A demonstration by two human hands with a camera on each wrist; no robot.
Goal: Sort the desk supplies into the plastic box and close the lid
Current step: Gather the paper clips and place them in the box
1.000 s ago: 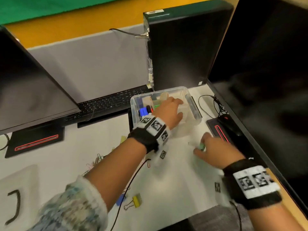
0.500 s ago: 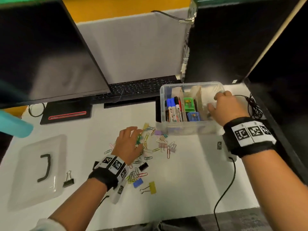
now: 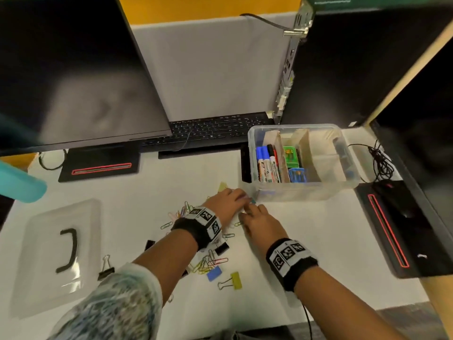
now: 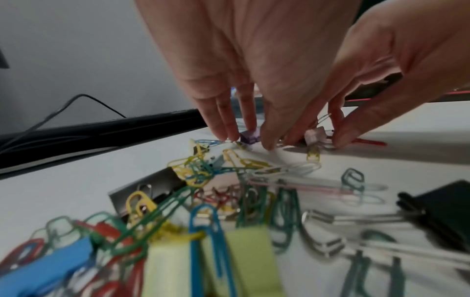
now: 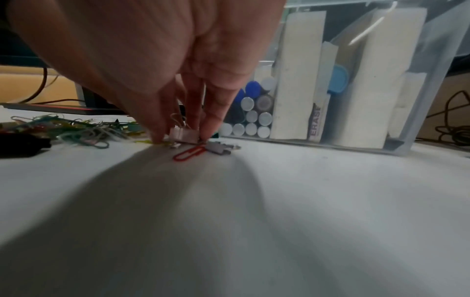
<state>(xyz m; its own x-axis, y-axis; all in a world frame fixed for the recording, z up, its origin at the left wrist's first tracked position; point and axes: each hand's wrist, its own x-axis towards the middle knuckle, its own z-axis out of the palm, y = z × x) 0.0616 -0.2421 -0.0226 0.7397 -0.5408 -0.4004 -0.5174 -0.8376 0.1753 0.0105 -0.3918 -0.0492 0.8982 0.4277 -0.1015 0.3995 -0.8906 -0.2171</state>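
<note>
White desk [image 3: 306, 241] carries an open plastic box [image 3: 343, 153] holding markers [image 3: 267, 163], its lid [image 3: 44, 253] lying well apart at left. Left hand [image 3: 226, 203] pinches a purple binder clip [image 4: 250, 137] on the desk. Right hand [image 3: 261, 223] pinches a pale binder clip [image 5: 183, 133] beside a red paper clip [image 5: 189, 153]. Loose paper clips [image 3: 208, 262] lie scattered near both wrists.

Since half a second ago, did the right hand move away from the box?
Yes. The right hand has left the plastic box and come down onto the desk in front of it, by the left hand.
</note>
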